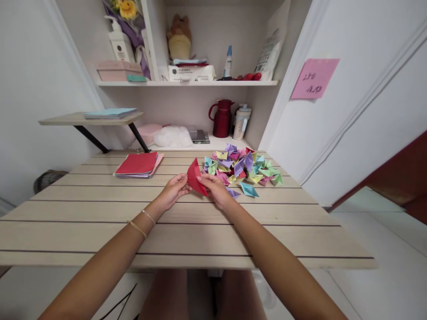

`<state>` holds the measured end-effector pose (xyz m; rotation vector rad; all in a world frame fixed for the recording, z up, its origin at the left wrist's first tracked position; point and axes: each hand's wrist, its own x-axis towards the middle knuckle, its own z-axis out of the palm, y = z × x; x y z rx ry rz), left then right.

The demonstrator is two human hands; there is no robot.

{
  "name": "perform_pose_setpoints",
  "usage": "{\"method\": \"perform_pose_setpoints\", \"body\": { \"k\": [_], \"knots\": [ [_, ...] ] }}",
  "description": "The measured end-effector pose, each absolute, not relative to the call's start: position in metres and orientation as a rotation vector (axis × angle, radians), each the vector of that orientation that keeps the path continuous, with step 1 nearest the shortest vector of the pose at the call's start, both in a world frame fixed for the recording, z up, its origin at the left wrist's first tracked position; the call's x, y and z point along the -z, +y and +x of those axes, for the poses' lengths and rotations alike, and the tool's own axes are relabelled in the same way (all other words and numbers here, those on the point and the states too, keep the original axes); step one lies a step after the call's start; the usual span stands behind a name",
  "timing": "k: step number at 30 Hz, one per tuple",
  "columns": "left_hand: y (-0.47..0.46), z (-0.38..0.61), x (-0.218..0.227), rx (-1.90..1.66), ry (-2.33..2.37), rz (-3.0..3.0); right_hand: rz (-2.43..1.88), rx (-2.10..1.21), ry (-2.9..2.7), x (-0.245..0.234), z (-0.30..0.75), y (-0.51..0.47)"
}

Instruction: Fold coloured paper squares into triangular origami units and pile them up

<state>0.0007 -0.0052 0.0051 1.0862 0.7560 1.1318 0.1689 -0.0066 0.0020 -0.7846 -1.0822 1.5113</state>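
A red sheet of paper, partly folded into a triangle, stands between both hands above the wooden table. My left hand pinches its left edge. My right hand presses fingers on its right side. A pile of several folded paper boats in purple, green, yellow, pink and blue lies just right of my right hand. A stack of flat coloured paper with a red sheet on top lies to the left of my hands.
Behind the table a low shelf holds a red jug, a white jug and a white bundle. A small side shelf juts out at left. A pink note hangs on the right wall.
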Motion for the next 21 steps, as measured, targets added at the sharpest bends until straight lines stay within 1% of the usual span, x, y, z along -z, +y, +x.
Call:
{"method": "perform_pose_setpoints", "body": {
  "k": [4,6,9,11,15,21],
  "knots": [
    [-0.005,0.002,-0.002,-1.120,0.853,1.138,-0.793,-1.267,-1.333,-0.001,0.171,-0.005],
    [-0.004,0.003,-0.001,-1.106,0.876,1.153,-0.826,-1.038,-1.521,-0.003,0.173,-0.008],
    [-0.004,0.005,0.000,-1.100,0.865,1.135,-0.990,-0.616,-1.783,-0.008,0.176,-0.013],
    [-0.005,0.005,-0.001,-1.100,0.862,1.100,-1.027,-0.486,-1.840,-0.011,0.178,-0.016],
    [-0.006,0.005,-0.003,-1.078,0.875,1.051,-1.015,-0.456,-1.821,-0.012,0.180,-0.015],
    [-0.004,0.001,-0.004,-1.183,0.898,1.079,-0.931,-0.703,-1.780,-0.005,0.181,-0.006]
  ]
}}
